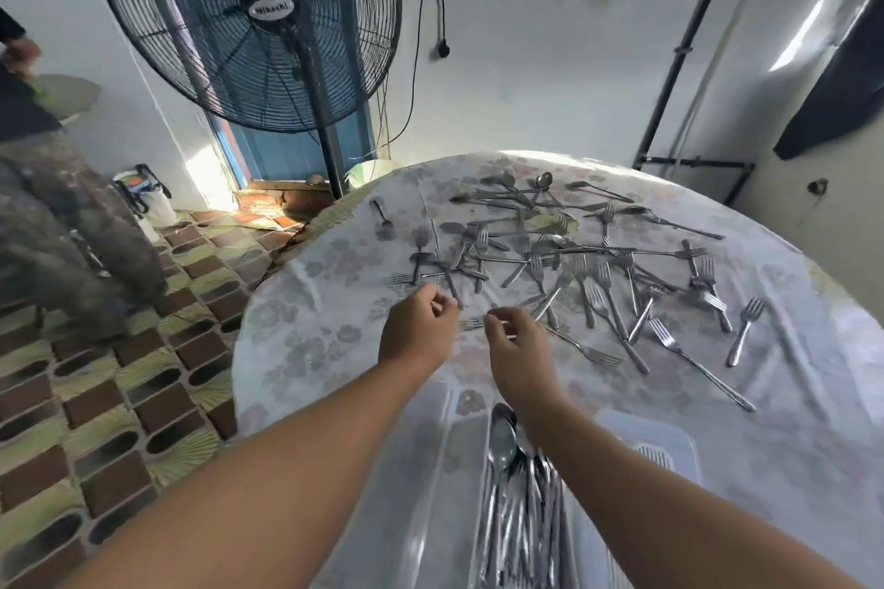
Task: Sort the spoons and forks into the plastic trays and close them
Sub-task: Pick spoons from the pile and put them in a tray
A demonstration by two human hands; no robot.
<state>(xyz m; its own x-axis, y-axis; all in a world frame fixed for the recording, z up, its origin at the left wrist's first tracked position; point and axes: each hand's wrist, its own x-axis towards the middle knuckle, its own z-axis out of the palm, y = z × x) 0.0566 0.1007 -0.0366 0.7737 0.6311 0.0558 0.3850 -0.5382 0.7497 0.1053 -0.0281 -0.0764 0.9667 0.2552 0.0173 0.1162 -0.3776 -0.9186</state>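
The left hand [417, 329] has its fingers [442, 301] curled in loosely, and I cannot tell if they hold anything. The right hand [519, 349] looks the same, right over a fork [473, 323]. Both arms reach out straight. Forks and spoons [564, 254] lie scattered far across the table [306, 330]. Near the person, a clear tray [430, 493] holds spoons [502, 440].

My right forearm covers part of the clear plastic tray [669, 450], and the spoons [502, 445] in it run off the bottom edge. At the left edge a blurred person [43, 187] is cut off.
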